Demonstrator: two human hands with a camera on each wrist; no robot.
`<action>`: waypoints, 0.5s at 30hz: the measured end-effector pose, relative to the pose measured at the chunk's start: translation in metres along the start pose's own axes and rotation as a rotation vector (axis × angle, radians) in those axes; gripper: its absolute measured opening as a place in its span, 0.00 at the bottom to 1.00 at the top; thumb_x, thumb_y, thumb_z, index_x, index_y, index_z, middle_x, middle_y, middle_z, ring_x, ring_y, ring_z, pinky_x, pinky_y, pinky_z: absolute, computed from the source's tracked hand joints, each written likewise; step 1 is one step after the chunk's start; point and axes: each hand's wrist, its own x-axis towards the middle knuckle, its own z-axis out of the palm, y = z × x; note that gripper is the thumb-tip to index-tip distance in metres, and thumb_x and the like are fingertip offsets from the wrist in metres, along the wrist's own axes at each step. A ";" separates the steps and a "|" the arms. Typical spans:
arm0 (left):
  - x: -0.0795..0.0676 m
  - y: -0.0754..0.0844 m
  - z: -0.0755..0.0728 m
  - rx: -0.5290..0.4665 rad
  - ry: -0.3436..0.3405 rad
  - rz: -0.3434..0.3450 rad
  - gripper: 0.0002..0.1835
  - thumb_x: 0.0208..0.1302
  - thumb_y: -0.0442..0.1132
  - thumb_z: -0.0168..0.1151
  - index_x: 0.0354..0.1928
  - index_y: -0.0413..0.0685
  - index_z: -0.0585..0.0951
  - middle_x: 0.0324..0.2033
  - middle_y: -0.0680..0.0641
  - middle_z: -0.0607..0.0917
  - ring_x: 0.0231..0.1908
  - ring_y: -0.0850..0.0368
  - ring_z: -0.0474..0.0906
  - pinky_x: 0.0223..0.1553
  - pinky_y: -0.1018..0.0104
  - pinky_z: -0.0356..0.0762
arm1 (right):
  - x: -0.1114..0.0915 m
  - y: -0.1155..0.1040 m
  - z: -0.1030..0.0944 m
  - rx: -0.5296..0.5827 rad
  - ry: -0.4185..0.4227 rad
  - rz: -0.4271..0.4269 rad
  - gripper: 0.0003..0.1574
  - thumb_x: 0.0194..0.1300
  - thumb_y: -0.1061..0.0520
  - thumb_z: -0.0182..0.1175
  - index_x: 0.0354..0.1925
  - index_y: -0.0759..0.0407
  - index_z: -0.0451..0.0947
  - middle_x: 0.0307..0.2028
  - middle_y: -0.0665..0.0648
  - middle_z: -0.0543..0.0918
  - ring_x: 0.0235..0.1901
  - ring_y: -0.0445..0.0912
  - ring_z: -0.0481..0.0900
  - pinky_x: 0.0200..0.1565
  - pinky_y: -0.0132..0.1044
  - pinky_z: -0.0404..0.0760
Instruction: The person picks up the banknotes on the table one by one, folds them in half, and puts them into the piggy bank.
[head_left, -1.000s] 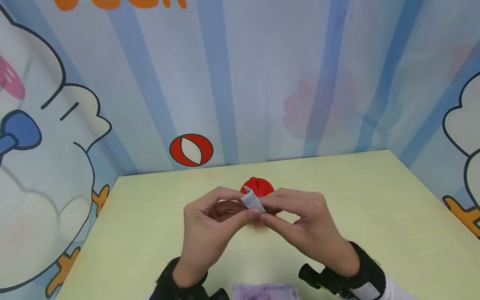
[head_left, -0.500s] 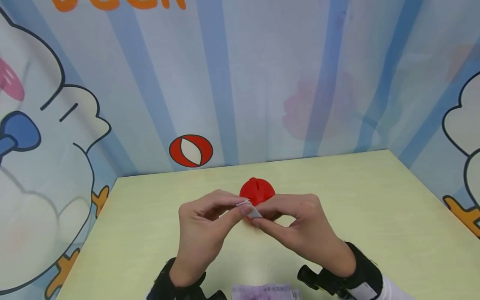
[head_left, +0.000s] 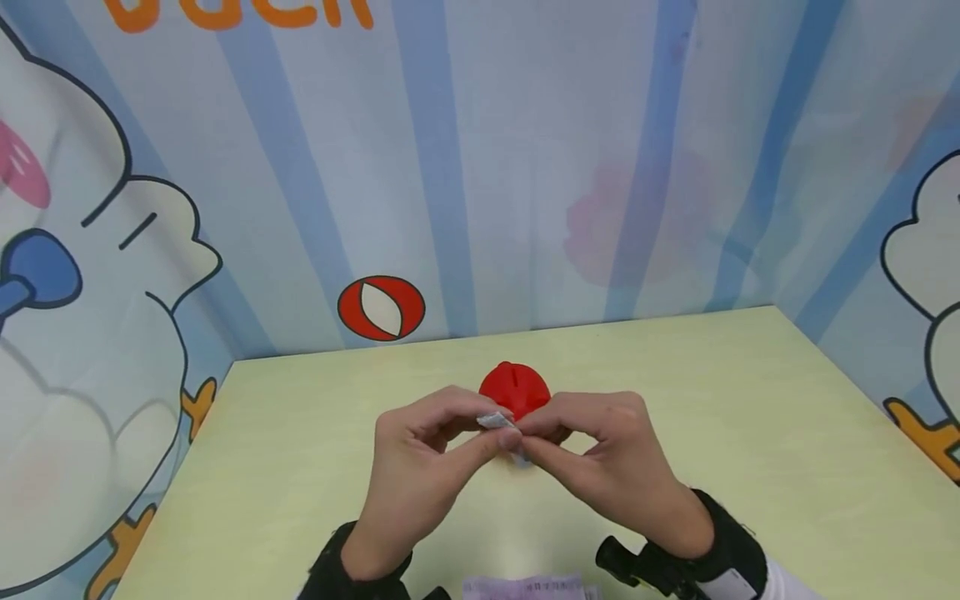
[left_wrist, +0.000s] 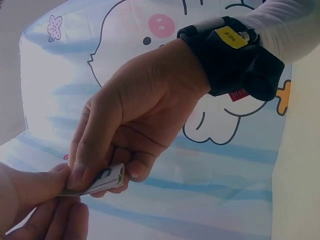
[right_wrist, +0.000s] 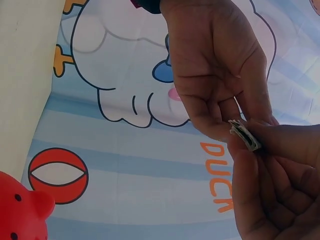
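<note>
A small, tightly folded banknote (head_left: 494, 421), pale with printed marks, is pinched by both hands above the table. My left hand (head_left: 420, 471) grips its left part between thumb and fingers; my right hand (head_left: 618, 454) pinches the other side, with the fingertips of both hands meeting. Seen from the left wrist, the folded note (left_wrist: 107, 183) shows a dark printed mark and stacked layers at its end. The right wrist view shows the layered edge of the note (right_wrist: 245, 136). Just beyond the hands sits a red piggy bank (head_left: 514, 386) with a slot on top, its lower part hidden.
Purple banknotes (head_left: 525, 588) lie stacked at the table's near edge, cut off by the frame. The pale yellow table (head_left: 300, 433) ends at printed cloth walls (head_left: 525, 167) at the back and sides. Each wrist wears a black strap (head_left: 731, 533) with a camera.
Both hands have dipped slightly and keep pinching the folded banknote. The note has turned and been pressed down between the fingers, so less of it shows. The piggy bank has not moved.
</note>
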 end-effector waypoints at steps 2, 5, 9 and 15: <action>0.000 -0.001 0.000 0.004 0.014 0.027 0.09 0.55 0.28 0.70 0.39 0.42 0.85 0.33 0.45 0.87 0.35 0.49 0.84 0.42 0.54 0.84 | 0.000 0.000 0.000 0.007 -0.017 0.007 0.13 0.54 0.65 0.72 0.37 0.51 0.85 0.28 0.46 0.85 0.27 0.32 0.81 0.31 0.27 0.81; -0.001 -0.002 -0.001 0.012 0.034 0.043 0.08 0.55 0.27 0.70 0.39 0.39 0.86 0.32 0.45 0.88 0.34 0.49 0.84 0.39 0.54 0.84 | 0.001 0.000 -0.001 0.014 -0.048 0.015 0.13 0.54 0.65 0.72 0.37 0.51 0.84 0.28 0.45 0.85 0.28 0.31 0.81 0.32 0.27 0.82; -0.002 -0.004 0.000 0.017 0.036 0.033 0.08 0.56 0.28 0.69 0.40 0.38 0.87 0.33 0.45 0.88 0.34 0.49 0.84 0.37 0.54 0.85 | 0.001 0.002 -0.003 -0.024 -0.083 0.031 0.13 0.54 0.65 0.72 0.37 0.50 0.84 0.30 0.45 0.84 0.30 0.31 0.81 0.34 0.26 0.82; 0.002 -0.009 0.000 0.060 0.025 -0.009 0.08 0.61 0.32 0.67 0.42 0.44 0.87 0.34 0.48 0.88 0.37 0.51 0.83 0.41 0.57 0.84 | 0.001 0.005 -0.006 -0.150 -0.106 0.066 0.10 0.55 0.62 0.72 0.34 0.49 0.83 0.28 0.41 0.81 0.28 0.31 0.78 0.33 0.25 0.80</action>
